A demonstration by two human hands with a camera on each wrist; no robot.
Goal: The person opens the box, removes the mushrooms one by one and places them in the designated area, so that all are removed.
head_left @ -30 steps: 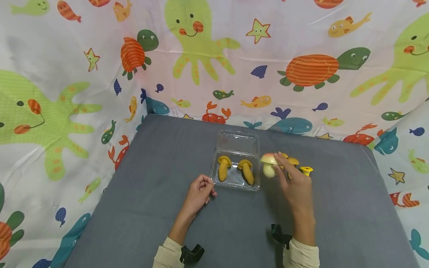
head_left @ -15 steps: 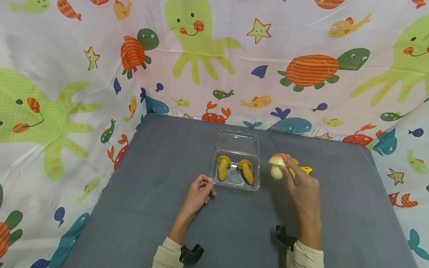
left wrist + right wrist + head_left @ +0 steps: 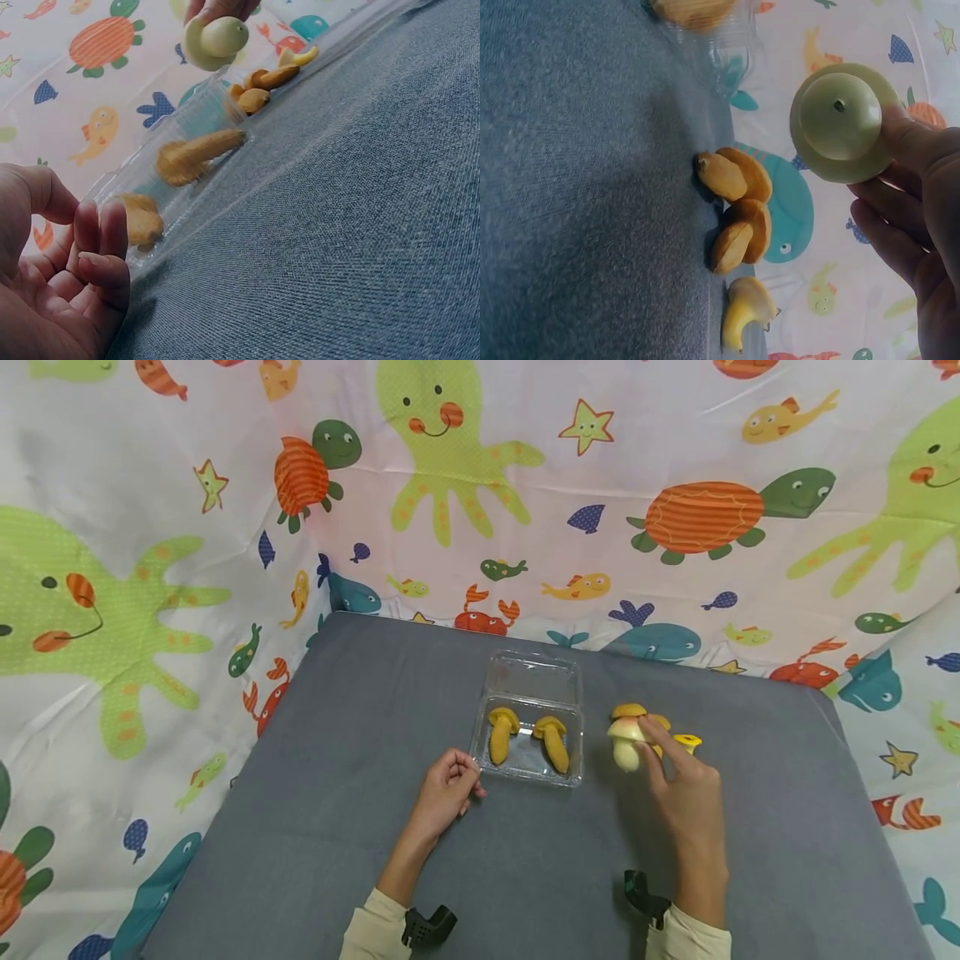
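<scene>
My right hand (image 3: pixel 686 802) pinches a pale toy mushroom (image 3: pixel 624 752) with a pinkish cap between thumb and fingers, right of the clear plastic container (image 3: pixel 528 760). In the right wrist view, the mushroom's round stem end (image 3: pixel 840 112) faces the camera, held above the table. Two yellow-brown mushrooms, a left one (image 3: pixel 501 739) and a right one (image 3: pixel 553 745), lie apart inside the container. At the container's near left corner, my left hand (image 3: pixel 446 793) has thumb and forefinger pinched on its edge, with the other fingers curled.
Beyond the right hand lie two brown mushrooms (image 3: pixel 735 176) and a yellow trumpet-shaped mushroom (image 3: pixel 746 307). The container's lid (image 3: pixel 532 677) is folded back, away from me. A grey cloth (image 3: pixel 360 718) covers the table, and a sea-animal curtain (image 3: pixel 510 485) stands behind.
My right hand has moved right and slightly nearer to me, carrying the pale mushroom away from the container. A brown mushroom behind it shows more. The left hand stays at the corner.
</scene>
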